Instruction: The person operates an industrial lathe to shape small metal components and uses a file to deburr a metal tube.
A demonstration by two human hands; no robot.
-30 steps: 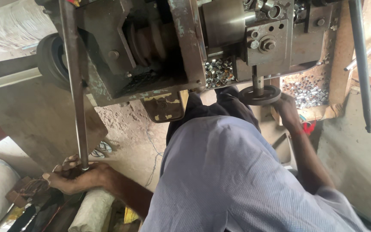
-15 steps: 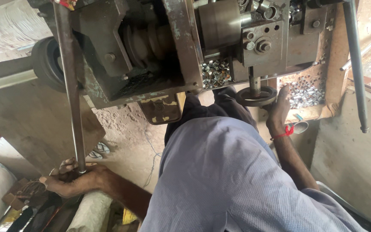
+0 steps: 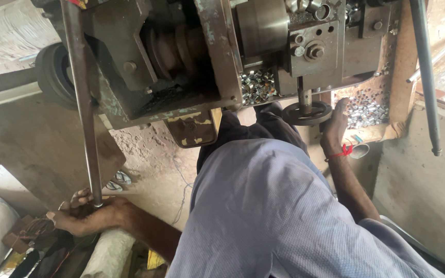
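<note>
Looming above both hands: heavy grey-green metal machine [image 3: 191, 56] — worn paint
Long rod: dull grey steel bar [image 3: 83, 103], slanting down from the machine to the left hand
Handwheel: small dark round metal wheel [image 3: 306, 113] on a short shaft, just left of the right hand
Left hand [image 3: 91, 216]: fingers closed around the bar's lower end
Right hand [image 3: 335, 126]: fingers resting on the wheel's rim — whether they grip it, cannot tell
Beyond the right hand: heap of small shiny metal rings [image 3: 366, 108]

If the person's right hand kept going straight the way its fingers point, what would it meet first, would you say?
The right hand points up at the dark round handwheel under the machine, and its fingertips look already at the rim. That wheel comes first, though depth is hard to judge.
</note>
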